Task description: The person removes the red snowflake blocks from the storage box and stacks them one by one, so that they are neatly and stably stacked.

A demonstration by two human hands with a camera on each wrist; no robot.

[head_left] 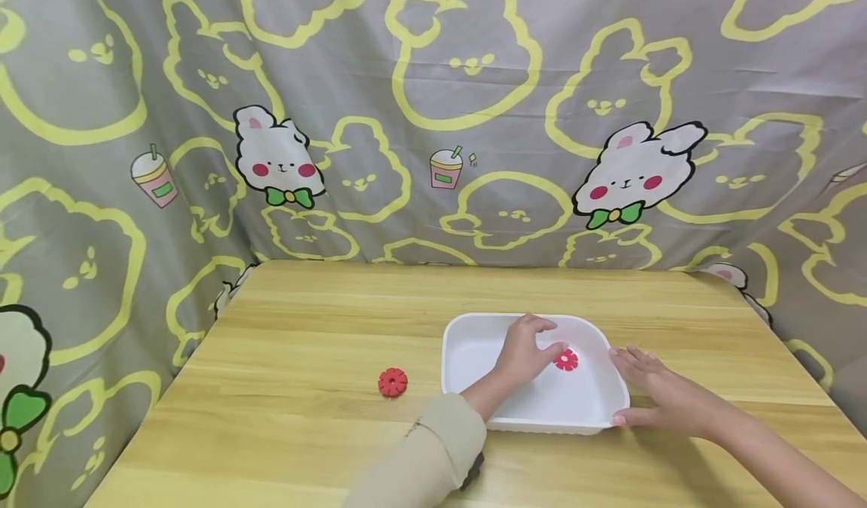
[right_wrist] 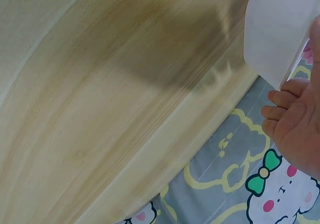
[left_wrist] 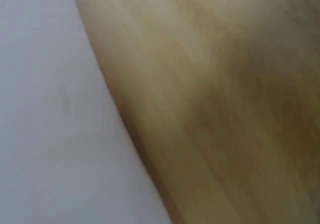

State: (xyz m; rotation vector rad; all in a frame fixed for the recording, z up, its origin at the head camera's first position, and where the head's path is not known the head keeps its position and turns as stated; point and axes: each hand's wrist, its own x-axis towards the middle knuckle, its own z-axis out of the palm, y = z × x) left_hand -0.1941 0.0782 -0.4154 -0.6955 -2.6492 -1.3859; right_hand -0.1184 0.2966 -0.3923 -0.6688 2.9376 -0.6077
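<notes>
A white plastic tray (head_left: 569,401) with rounded corners stands on the table, and its outer wall fills the left side of the left wrist view. Over the tray is my left hand (head_left: 523,354), thumb and index finger apart with a gap between them. A red notched disc, flower-shaped (head_left: 567,360), lies in the tray just beside the left thumb. My right hand (head_left: 667,396) touches the tray's right end with thumb and fingers spread and fairly straight. In the right wrist view that hand is partly cut off by the frame. The left wrist view does not show the left hand.
Left of the tray, a second red notched disc (head_left: 393,382) lies on the wooden table (head_left: 291,418). A small dark object (head_left: 473,472) is partly hidden by the left sleeve. A grey patterned curtain (head_left: 366,64) hangs behind and around the table.
</notes>
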